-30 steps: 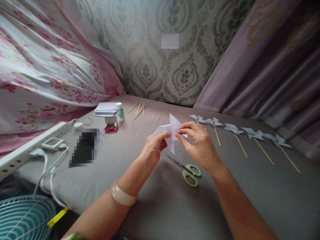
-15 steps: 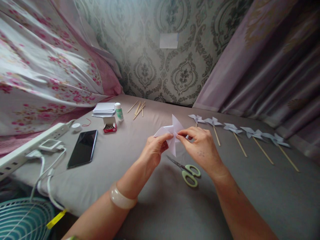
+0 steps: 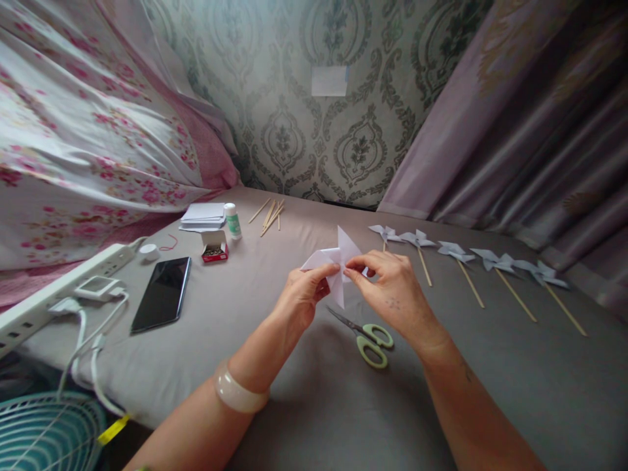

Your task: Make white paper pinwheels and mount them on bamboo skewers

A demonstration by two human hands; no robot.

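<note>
Both my hands hold a white folded paper pinwheel (image 3: 338, 256) above the grey bed surface (image 3: 304, 405). My left hand (image 3: 300, 297) pinches its left side with closed fingers. My right hand (image 3: 390, 288) pinches its centre with thumb and forefinger. Green-handled scissors (image 3: 369, 335) lie on the bed just below my hands. Several finished paper pinwheels on wooden sticks (image 3: 466, 261) lie in a row to the right.
To the left lie a black phone (image 3: 163, 294), a small red box of pins (image 3: 214, 247), a glue bottle (image 3: 231, 220), a stack of white paper (image 3: 203, 214) and loose wooden sticks (image 3: 269, 214). A white power strip (image 3: 63, 288) and a fan (image 3: 44, 435) sit at the left edge.
My hands have barely moved; the fingers of my right hand have shifted slightly on the pinwheel's centre. The view has drifted a little.
</note>
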